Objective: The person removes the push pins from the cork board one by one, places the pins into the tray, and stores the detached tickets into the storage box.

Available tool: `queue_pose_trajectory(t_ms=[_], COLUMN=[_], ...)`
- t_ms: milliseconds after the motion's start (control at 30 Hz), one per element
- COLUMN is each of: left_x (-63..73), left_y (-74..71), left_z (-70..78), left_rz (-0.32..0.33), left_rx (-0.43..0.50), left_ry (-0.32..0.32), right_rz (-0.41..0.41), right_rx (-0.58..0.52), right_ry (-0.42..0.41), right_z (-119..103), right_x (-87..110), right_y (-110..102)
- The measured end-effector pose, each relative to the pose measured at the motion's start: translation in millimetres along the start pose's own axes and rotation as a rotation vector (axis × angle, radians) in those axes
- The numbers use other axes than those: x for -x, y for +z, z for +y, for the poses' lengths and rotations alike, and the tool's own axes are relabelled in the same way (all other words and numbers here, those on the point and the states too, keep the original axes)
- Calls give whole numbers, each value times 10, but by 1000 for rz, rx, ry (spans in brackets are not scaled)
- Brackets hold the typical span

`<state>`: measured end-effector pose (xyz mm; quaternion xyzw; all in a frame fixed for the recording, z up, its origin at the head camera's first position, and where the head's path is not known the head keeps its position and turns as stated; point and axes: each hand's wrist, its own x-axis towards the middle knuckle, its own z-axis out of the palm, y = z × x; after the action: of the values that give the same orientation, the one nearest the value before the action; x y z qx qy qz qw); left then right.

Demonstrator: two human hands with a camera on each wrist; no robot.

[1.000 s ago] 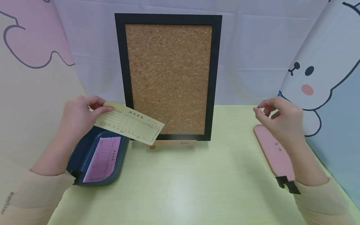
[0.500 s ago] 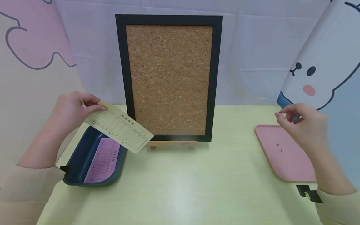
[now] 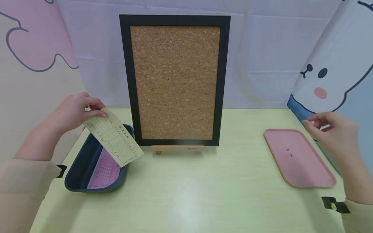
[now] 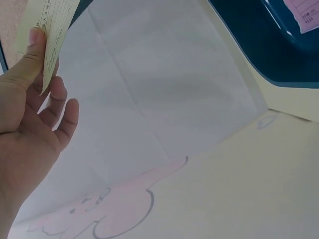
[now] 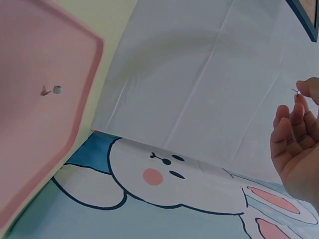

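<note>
In the head view my left hand pinches one corner of a pale yellow receipt slip between thumb and fingers. The slip slants down to the right, partly in front of the dark blue tray. A pink printed slip lies in that tray, partly covered from sight. At the right, beyond the pink tray, my right hand is raised. Its thumb and fingertip pinch a tiny thumbtack, whose thin point shows in the right wrist view.
A black-framed cork board stands upright at the back middle on a small wooden stand. Two small thumbtacks lie on the pink tray. Printed cloth hangs behind and at both sides of the pale table.
My left hand has shifted left, and the yellow slip has swung away from the board over the blue tray. My right hand has moved right and down, uncovering the pink tray.
</note>
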<state>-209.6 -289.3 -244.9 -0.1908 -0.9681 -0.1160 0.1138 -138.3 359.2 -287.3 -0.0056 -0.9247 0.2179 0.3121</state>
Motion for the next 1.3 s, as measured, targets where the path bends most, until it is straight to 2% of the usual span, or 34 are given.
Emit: queue_pose_trajectory(t_ms=[267, 400, 533, 733, 833, 1067, 1300], left_x=[-47, -71, -89, -100, -91, -55, -37], left_y=[15, 49, 98, 205, 277, 466, 643], left_z=[-133, -195, -252, -336, -368, -383, -412], left_rz=[-80, -152, -221, -274, -288, -287, -331], left_rx=[-18, -34, -7, 1, -36, -101, -56], left_ry=[18, 5, -30, -52, -31, 92, 77], right_rz=[-113, -147, -196, -276, -311, -400, -484], right_rx=[-9, -12, -3, -17, -34, -16, -33], right_ry=[84, 124, 166, 196, 196, 197, 216], right_z=[233, 368, 526, 757, 847, 969, 1090], right_x=[51, 85, 113, 174, 207, 256, 300], right_y=[49, 99, 163, 271, 333, 478, 586])
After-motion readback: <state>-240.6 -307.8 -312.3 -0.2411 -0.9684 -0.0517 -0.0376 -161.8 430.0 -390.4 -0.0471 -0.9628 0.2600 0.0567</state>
